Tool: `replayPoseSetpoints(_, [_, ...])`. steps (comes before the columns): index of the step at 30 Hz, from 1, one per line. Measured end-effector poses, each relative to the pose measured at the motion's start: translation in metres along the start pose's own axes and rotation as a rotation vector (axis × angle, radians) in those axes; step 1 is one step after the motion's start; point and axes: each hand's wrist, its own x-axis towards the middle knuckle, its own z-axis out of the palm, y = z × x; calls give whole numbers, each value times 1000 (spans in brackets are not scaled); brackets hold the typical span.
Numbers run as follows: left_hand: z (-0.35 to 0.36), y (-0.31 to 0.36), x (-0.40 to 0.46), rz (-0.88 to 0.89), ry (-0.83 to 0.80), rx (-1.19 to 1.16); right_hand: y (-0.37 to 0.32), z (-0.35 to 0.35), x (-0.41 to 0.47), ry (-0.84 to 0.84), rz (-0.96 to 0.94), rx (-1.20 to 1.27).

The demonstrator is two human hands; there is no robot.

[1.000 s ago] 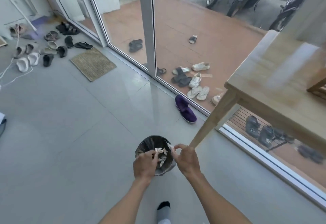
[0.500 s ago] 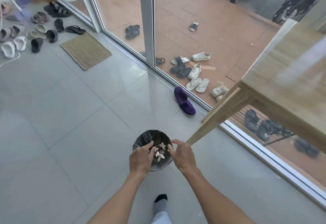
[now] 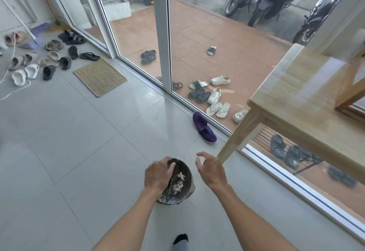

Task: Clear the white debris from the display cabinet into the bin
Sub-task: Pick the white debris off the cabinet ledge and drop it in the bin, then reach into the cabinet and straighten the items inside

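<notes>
A small round bin (image 3: pixel 188 181) lined with a dark bag stands on the grey tile floor below me. White debris (image 3: pixel 178 182) lies inside it. My left hand (image 3: pixel 158 175) hovers over the bin's left rim, fingers curled downward and holding nothing that I can see. My right hand (image 3: pixel 211 169) is to the right of the bin, fingers spread, empty. The display cabinet is not in view.
A wooden table (image 3: pixel 308 104) juts in from the right, its leg (image 3: pixel 235 138) close to the bin. A purple slipper (image 3: pixel 204 127) lies by the glass door's track (image 3: pixel 276 173). A woven doormat (image 3: pixel 99 77) and several shoes (image 3: pixel 39 61) lie at the far left. My socked foot (image 3: pixel 180 242) is below.
Both hands were pinched together over the bin with white debris between them. The debris has dropped into the bin, and the hands have moved apart, the right one out to the side.
</notes>
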Motion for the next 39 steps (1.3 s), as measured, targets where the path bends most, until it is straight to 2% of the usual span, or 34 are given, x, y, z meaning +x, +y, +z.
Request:
replayPoseSetpoints(10, [-89,93,18,218,180,-7,-35,-117,-4,96,-213,66])
replayPoseSetpoints(15, [-135,159,18,320,238,-13,-43,-182,-15,184,-266,46])
replayPoseSetpoints(20, [-151,224,12,460,272,-25,-38,-249,-33,273,-282,48])
replayPoseSetpoints(30, [-126,345,-23,711,175,-78,34,-354,-82,462,-124,-35])
replayPoseSetpoints(39, [-92,436,-40,968,140,-79,105,-417,-126,628,30,-70])
